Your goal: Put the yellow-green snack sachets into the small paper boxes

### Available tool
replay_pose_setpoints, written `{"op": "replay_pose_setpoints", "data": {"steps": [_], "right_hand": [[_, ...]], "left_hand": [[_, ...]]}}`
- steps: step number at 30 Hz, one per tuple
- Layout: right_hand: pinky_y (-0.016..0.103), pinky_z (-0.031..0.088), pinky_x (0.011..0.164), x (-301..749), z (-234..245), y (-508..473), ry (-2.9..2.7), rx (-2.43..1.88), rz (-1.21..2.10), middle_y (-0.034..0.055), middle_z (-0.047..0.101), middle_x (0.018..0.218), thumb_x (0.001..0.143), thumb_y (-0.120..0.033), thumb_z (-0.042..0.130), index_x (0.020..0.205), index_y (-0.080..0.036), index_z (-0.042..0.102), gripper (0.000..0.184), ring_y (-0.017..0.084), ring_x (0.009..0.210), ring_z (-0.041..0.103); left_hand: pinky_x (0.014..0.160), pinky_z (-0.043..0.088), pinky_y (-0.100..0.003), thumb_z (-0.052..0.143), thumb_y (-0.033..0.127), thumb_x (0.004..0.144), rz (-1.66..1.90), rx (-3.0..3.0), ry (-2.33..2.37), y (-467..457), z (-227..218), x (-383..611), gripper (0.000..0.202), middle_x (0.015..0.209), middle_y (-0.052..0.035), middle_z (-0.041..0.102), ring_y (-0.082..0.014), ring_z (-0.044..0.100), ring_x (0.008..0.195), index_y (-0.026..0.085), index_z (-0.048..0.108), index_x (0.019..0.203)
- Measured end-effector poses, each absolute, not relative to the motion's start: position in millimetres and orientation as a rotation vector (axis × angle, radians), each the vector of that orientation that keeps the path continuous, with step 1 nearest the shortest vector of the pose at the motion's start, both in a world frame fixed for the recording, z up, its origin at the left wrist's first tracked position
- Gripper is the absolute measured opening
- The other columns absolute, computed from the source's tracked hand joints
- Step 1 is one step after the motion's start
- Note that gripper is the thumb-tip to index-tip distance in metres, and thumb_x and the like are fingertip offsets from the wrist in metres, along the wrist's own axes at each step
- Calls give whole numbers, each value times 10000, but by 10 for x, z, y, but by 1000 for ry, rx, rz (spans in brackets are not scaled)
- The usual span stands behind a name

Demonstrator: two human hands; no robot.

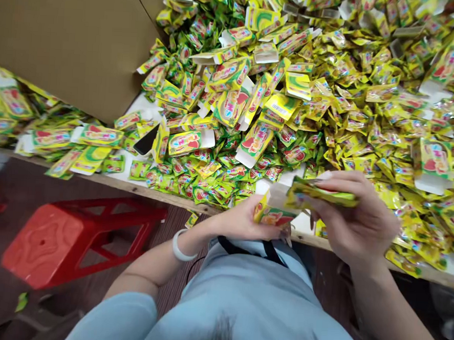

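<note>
My left hand (243, 219) is closed around a small yellow-green printed carton (272, 214), its open white flap turned toward the right. My right hand (357, 214) is closed on a flat bunch of yellow-green sachets (321, 192), whose end sits at the carton's mouth. Both hands hover at the near edge of the table (164, 193). A white bangle (179, 249) circles my left wrist.
The table is heaped with loose yellow-green sachets (370, 96) and several open cartons (190, 141). A large brown cardboard box (66, 37) stands at the back left. A red plastic stool (65, 237) sits on the floor to my left.
</note>
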State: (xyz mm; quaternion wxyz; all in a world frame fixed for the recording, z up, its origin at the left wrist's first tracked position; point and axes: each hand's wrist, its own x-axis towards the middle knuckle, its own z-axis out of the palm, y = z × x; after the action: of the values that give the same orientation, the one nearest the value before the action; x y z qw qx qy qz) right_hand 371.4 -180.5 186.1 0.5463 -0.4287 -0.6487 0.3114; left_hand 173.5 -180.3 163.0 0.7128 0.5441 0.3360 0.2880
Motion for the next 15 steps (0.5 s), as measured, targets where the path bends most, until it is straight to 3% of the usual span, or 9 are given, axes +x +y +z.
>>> {"op": "replay_pose_setpoints", "data": {"steps": [3, 6, 11, 15], "right_hand": [[294, 570, 759, 3757, 1841, -1755, -1910, -1002, 582, 54, 652, 985, 863, -82, 663, 1039, -249, 685, 244, 183, 923, 664], [263, 554, 734, 3861, 1871, -1784, -2144, -1023, 694, 72, 631, 993, 914, -87, 587, 1065, -212, 665, 211, 170, 901, 662], [273, 562, 705, 3958, 1992, -1784, -2367, -995, 958, 76, 658, 996, 956, -139, 506, 1081, -232, 668, 225, 182, 859, 680], [252, 581, 639, 3998, 2025, -1729, -2221, -946, 1048, 46, 696, 899, 951, -230, 566, 1072, -252, 659, 155, 165, 744, 701]], "left_hand": [[602, 468, -228, 698, 260, 737, 588, 1183, 731, -1868, 1620, 1781, 193, 706, 16, 577, -109, 532, 628, 158, 554, 815], [618, 463, -233, 717, 304, 751, 591, 1261, 802, -1909, 1592, 1783, 245, 743, 13, 580, -115, 520, 648, 162, 556, 870], [801, 513, -304, 691, 299, 792, 515, 1551, 890, -1893, 1512, 1795, 320, 1001, -73, 688, -210, 630, 888, 159, 617, 1070], [953, 496, -342, 656, 249, 821, 532, 1603, 811, -1877, 1555, 1769, 439, 1245, -102, 669, -254, 635, 1104, 189, 582, 1249]]}}
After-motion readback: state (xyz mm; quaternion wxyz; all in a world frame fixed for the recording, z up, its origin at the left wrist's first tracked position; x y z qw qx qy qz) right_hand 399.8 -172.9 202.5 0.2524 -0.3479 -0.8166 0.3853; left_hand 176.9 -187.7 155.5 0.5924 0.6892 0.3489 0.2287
